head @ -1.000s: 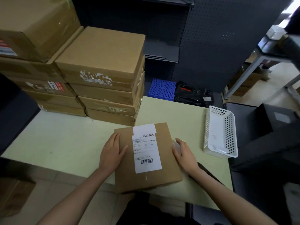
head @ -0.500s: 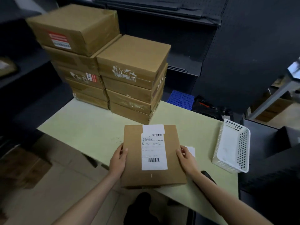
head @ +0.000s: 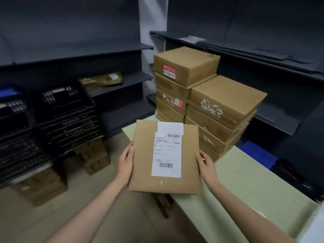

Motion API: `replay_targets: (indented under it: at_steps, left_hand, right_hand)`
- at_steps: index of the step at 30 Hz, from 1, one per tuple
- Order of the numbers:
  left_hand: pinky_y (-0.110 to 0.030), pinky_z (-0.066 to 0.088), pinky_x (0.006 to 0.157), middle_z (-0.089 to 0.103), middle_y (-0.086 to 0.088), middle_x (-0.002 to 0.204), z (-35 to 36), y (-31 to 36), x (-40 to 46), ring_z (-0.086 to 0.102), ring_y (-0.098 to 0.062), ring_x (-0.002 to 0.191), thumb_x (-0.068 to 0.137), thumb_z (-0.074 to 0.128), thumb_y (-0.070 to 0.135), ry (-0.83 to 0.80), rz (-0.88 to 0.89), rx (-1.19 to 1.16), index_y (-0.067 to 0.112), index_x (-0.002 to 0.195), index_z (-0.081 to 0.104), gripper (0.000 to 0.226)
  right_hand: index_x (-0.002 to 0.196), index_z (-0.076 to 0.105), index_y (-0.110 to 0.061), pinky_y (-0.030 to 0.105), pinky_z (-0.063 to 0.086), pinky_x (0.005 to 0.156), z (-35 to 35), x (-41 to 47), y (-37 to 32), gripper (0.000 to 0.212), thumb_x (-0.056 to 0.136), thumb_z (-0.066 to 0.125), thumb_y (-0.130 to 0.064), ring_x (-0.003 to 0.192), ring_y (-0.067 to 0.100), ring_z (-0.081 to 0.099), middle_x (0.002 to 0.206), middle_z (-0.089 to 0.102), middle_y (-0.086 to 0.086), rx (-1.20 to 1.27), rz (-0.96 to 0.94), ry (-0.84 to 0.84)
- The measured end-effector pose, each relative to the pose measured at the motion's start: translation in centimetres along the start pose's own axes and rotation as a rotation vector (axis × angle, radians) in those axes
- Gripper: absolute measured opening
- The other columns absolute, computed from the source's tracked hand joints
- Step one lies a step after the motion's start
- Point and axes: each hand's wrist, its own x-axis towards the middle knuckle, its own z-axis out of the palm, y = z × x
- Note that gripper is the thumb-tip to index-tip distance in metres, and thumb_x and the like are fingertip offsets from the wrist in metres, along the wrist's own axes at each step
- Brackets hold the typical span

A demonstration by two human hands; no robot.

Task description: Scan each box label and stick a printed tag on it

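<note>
1. Nearest: left hand (head: 125, 161) and right hand (head: 205, 163) clamped on opposite side edges of one flat cardboard box (head: 145, 155), fingers curled under, thumbs on the rims. Held level between the hands, off the table edge, label side up, likely so the print stays readable while carried.
2. Between the hands, on the box top: white shipping label (head: 166, 153), with one barcode near its top and another near its bottom. Small printed lines too blurred to read. Above it, overlapping its top edge, a blank white tag (head: 170, 128), apparently the printed tag already stuck on.
3. Right of the right hand: pale green table (head: 245, 186).
4. Beyond the hands: stacked boxes (head: 222, 109) on the table in two columns, presumably waiting their turn. Red-and-white sticker (head: 169, 71) on the top box, wording illegible.
5. Far left of the left hand: dark shelving (head: 112, 76) and black crates (head: 66, 120).
</note>
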Motion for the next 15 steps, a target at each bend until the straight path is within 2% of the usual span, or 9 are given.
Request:
replay_targets:
  at_steps: [3, 6, 7, 9, 11, 13, 15]
  left_hand:
    - [-0.017, 0.039, 0.094, 0.059, 0.012, 0.124, -4.8, 1.5, 1.2, 0.052, -0.002, 0.114, 0.100, 0.045, 0.029, 0.095, 0.040, -0.015, 0.030, 0.124, 0.057, 0.028]
    - [-0.031, 0.039, 0.104, 0.058, 0.010, 0.129, -10.2, 2.5, 2.2, 0.052, -0.007, 0.120, 0.098, 0.046, 0.036, 0.192, 0.050, -0.015, 0.035, 0.125, 0.057, 0.029]
    - [-0.031, 0.040, 0.103, 0.057, 0.010, 0.131, -12.0, 2.9, 2.3, 0.052, -0.008, 0.120, 0.098, 0.045, 0.039, 0.218, 0.054, -0.014, 0.035, 0.127, 0.055, 0.031]
    - [-0.022, 0.041, 0.092, 0.056, 0.010, 0.129, -15.6, 3.6, 2.5, 0.053, -0.004, 0.114, 0.099, 0.042, 0.039, 0.280, 0.068, -0.016, 0.034, 0.129, 0.052, 0.033]
    - [-0.017, 0.039, 0.083, 0.057, 0.009, 0.126, -19.2, 4.2, 2.8, 0.053, -0.004, 0.109, 0.100, 0.039, 0.037, 0.340, 0.083, -0.013, 0.034, 0.128, 0.051, 0.030]
    - [-0.020, 0.040, 0.084, 0.057, 0.006, 0.125, -22.9, 4.8, 3.2, 0.053, -0.009, 0.112, 0.101, 0.037, 0.034, 0.390, 0.103, -0.004, 0.032, 0.126, 0.050, 0.028]
    - [-0.020, 0.040, 0.083, 0.057, 0.005, 0.123, -26.7, 5.2, 3.8, 0.053, -0.011, 0.112, 0.102, 0.036, 0.032, 0.439, 0.107, 0.011, 0.030, 0.126, 0.050, 0.028]
  right_hand:
    - [0.126, 0.058, -0.019, 0.010, 0.035, 0.075, 4.2, 0.9, -4.1, 0.033, 0.099, 0.046, -0.034, 0.088, -0.015, 0.049, 0.122, 0.053, -0.004, 0.021, -0.078, -0.077]
    - [0.116, 0.056, -0.022, 0.003, 0.040, 0.071, 9.0, 1.6, -7.4, 0.022, 0.099, 0.047, -0.032, 0.091, -0.011, 0.051, 0.117, 0.052, -0.007, 0.073, -0.124, -0.162]
    - [0.116, 0.056, -0.022, 0.005, 0.040, 0.072, 10.7, 1.5, -8.8, 0.022, 0.099, 0.047, -0.033, 0.095, -0.007, 0.052, 0.117, 0.052, -0.007, 0.089, -0.147, -0.193]
    - [0.123, 0.055, -0.023, 0.014, 0.039, 0.079, 14.5, 1.4, -10.7, 0.029, 0.099, 0.045, -0.037, 0.104, 0.000, 0.053, 0.124, 0.052, -0.002, 0.085, -0.200, -0.255]
    - [0.130, 0.050, -0.024, 0.016, 0.037, 0.079, 18.6, 0.8, -12.6, 0.034, 0.100, 0.042, -0.039, 0.103, -0.001, 0.050, 0.127, 0.048, -0.004, 0.094, -0.221, -0.308]
    - [0.133, 0.047, -0.028, 0.016, 0.039, 0.082, 22.7, -0.1, -14.3, 0.038, 0.099, 0.041, -0.043, 0.106, -0.001, 0.050, 0.128, 0.047, -0.007, 0.128, -0.229, -0.373]
    - [0.130, 0.047, -0.033, 0.024, 0.044, 0.089, 26.7, -1.1, -15.9, 0.036, 0.098, 0.042, -0.047, 0.110, 0.003, 0.054, 0.128, 0.053, -0.008, 0.167, -0.226, -0.452]
